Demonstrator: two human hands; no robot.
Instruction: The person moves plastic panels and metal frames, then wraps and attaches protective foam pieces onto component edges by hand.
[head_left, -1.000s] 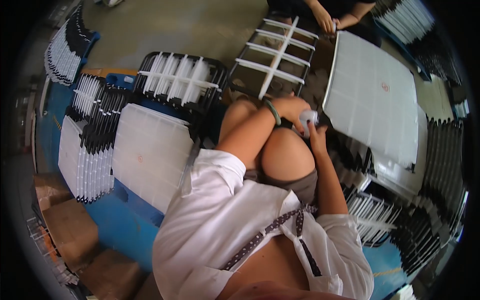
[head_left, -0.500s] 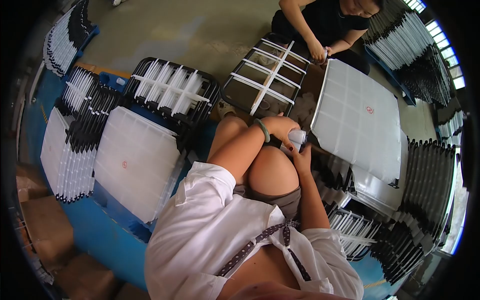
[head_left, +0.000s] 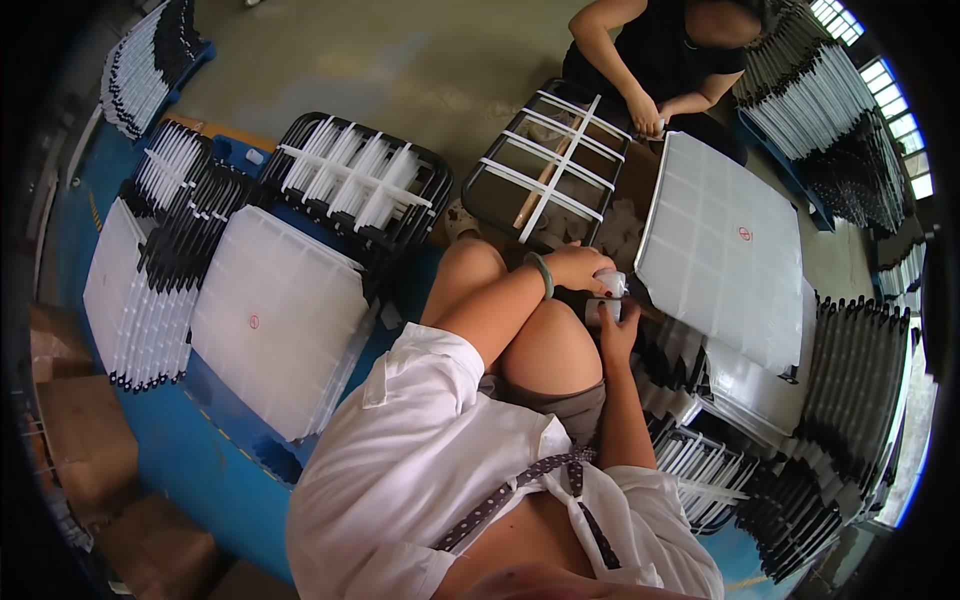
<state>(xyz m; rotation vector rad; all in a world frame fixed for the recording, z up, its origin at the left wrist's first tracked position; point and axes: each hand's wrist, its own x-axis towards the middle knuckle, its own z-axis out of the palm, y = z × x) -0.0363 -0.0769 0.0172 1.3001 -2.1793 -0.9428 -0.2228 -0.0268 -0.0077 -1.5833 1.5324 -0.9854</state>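
Note:
My left hand [head_left: 580,268], with a green bangle at the wrist, closes its fingers on a small whitish plastic piece [head_left: 611,283] above my knees. Just below it, my right hand [head_left: 620,325] is wrapped round another small pale piece [head_left: 598,311]. The two pieces are close together; their exact kind is too small to tell. Beyond my hands lies a black frame with white crossbars [head_left: 545,165]. Beside my right hand stands a stack of white panels [head_left: 715,240] with a red mark on top.
Opposite me, a co-worker in black [head_left: 670,60] holds a small thing in both hands. An open box with whitish pieces [head_left: 622,225] lies between us. To my left are barred frames [head_left: 350,175] and white panels [head_left: 270,320]; folded frames [head_left: 860,370] stand at right.
My left hand has shifted slightly right, and the pale pieces now show as two separate parts. The whole view has tilted a little. The co-worker's hands stay together.

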